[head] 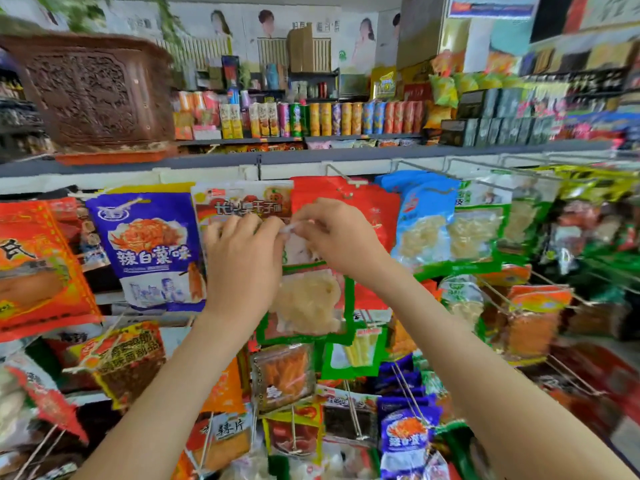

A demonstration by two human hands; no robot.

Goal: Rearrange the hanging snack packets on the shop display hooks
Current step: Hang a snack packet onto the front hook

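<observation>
Left hand (242, 251): pinches green packet (308, 303) top.
Right hand (341, 237): pinches same top, likely lining its hole up for a hook (343, 174).

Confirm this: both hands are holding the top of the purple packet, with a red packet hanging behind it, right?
Not quite. In the head view the left hand and right hand hold the top of the green-edged packet; the purple packet hangs to their left. A red packet does hang behind it.
</observation>
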